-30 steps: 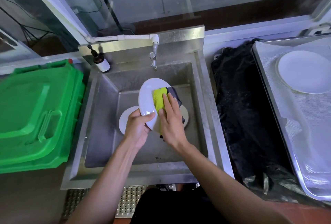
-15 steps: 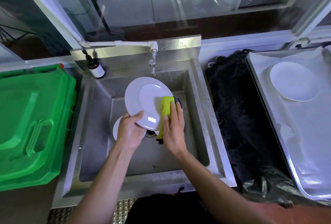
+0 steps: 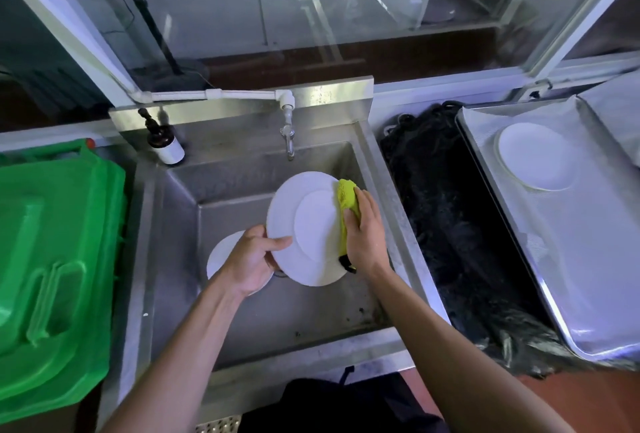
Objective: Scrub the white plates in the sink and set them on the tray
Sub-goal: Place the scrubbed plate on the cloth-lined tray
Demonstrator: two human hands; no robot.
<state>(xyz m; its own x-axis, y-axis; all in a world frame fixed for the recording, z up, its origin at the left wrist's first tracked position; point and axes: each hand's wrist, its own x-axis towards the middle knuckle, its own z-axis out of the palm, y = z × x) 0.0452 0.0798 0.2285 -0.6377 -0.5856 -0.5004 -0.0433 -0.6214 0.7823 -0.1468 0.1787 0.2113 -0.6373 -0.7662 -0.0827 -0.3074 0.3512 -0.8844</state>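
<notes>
Over the steel sink [image 3: 180, 259], my left hand [image 3: 254, 259] grips the lower left rim of a white plate [image 3: 304, 224], thumb on its face, and holds it tilted toward me. My right hand [image 3: 365, 235] holds a yellow-green sponge [image 3: 346, 204] against the plate's right edge. A second white plate [image 3: 220, 252] lies on the sink floor, partly hidden behind my left hand. Another white plate [image 3: 536, 155] rests at the far end of the metal tray [image 3: 571, 276] on the right.
A tap [image 3: 288, 134] hangs over the sink's back wall, with a brown pump bottle [image 3: 164, 145] at the back left corner. A green bin lid [image 3: 52, 259] fills the left side. Black netting [image 3: 457, 224] lies between sink and tray.
The plate has turned to face me more fully and shifted right. My right hand has slid the sponge from the plate's middle to its right rim.
</notes>
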